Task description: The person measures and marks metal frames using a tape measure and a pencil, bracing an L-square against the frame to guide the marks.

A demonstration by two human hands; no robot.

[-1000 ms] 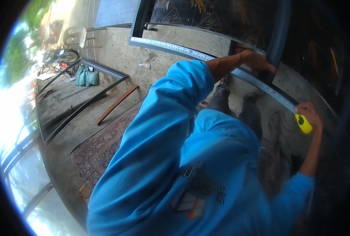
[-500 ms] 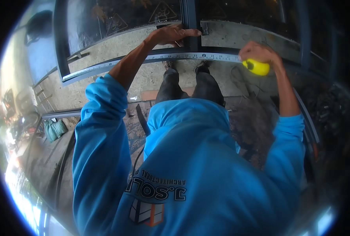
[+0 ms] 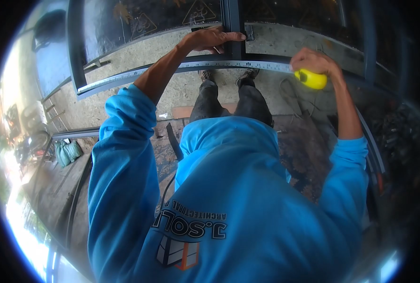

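My right hand [image 3: 313, 62] is closed around a yellow tape measure [image 3: 311, 79], at the right end of its drawn-out blade. The tape blade [image 3: 191, 66] runs leftward along the bottom rail of a dark metal frame [image 3: 75, 56], reaching near its left corner. My left hand [image 3: 209, 39] grips the upright bar [image 3: 236, 37] in the middle of the frame. Its thumb lies across the bar, and some of its fingers are hidden. My left forearm covers part of the blade.
Dark glass panels [image 3: 148, 21] with printed triangle signs lie beyond the bottom rail. My feet stand on the concrete floor [image 3: 96, 104] below the frame. A green bag [image 3: 68, 152] sits at the left, close to a metal bar [image 3: 80, 134]. A thin cord [image 3: 290, 96] lies at the right.
The whole view has shifted slightly, with the frame appearing a little further right. Both hands keep their hold, and the tape blade stays along the rail.
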